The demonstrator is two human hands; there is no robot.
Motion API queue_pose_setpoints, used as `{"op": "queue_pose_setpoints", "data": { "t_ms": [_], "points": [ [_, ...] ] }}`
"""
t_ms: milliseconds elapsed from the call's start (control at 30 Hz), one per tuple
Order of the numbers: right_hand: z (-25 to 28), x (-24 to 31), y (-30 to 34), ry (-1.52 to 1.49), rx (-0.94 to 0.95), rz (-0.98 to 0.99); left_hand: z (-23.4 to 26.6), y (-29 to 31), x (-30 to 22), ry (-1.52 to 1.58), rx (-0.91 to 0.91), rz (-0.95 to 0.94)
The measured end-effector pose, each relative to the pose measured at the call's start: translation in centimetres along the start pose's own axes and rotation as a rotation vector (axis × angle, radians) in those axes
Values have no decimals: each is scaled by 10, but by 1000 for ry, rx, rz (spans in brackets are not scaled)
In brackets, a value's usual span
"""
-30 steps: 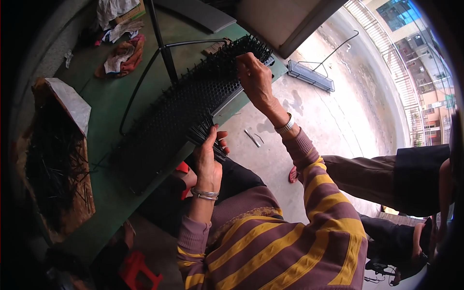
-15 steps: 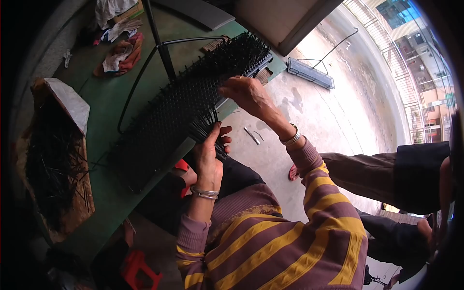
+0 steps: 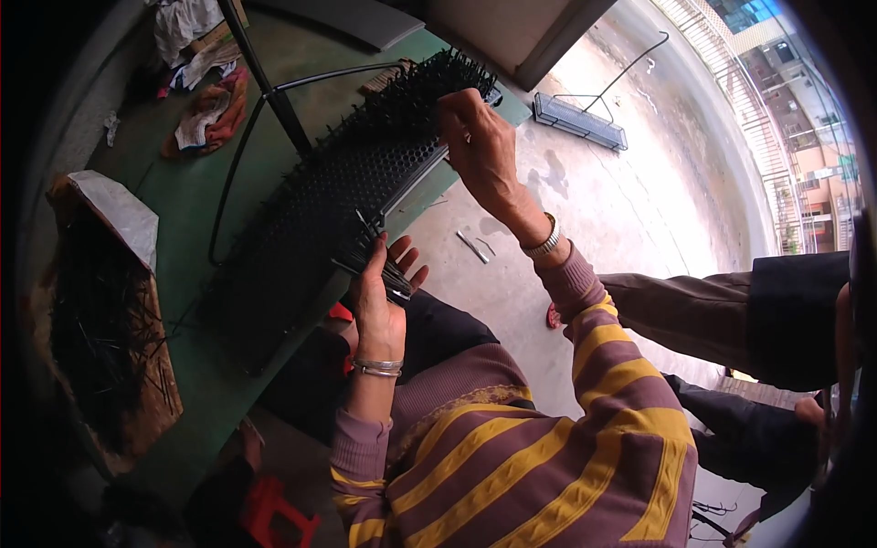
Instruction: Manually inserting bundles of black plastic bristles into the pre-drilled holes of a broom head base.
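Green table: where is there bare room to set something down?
The green table is bare between the orange cloth, the open carton and the curved black rod. Crowded: black tufts by the right hand.

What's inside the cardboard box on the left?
A messy heap of thin black strips lies inside the cardboard box. The heap covers the bottom, so I can't see what's underneath.

Green table [image 3: 215, 393], pale floor [image 3: 507, 292] — bright daylight near a railing [image 3: 755, 114].
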State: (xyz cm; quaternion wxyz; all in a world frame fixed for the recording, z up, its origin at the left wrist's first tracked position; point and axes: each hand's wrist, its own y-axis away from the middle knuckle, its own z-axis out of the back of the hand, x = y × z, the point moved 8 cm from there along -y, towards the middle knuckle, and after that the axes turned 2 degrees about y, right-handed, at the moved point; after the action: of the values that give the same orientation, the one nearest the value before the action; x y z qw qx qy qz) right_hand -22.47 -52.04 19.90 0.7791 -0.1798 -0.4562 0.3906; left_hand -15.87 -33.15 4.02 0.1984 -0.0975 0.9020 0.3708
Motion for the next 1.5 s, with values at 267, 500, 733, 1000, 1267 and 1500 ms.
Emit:
{"op": "queue_pose_setpoints", "data": {
  "t_ms": [267,500,733,1000,1267,1500],
  "points": [
    [-23,-10,-16,103,8,88,7,-2,1,38,-40,-22],
    [-22,-16,-11,25,57,23,2,1,-1,-31,-13,-67],
    [-34,-19,-14,5,95,15,-1,9,-3,-56,-16,-89],
    [-40,-2,-11,613,125,222,-11,23,-11,-117,-45,-118],
    [-76,28,53,-546,930,-377,-17,29,-17,-168,-41,-173],
    [-80,31,53,-660,938,-469,-11,28,-22,-210,-63,-197]
  ]
}}
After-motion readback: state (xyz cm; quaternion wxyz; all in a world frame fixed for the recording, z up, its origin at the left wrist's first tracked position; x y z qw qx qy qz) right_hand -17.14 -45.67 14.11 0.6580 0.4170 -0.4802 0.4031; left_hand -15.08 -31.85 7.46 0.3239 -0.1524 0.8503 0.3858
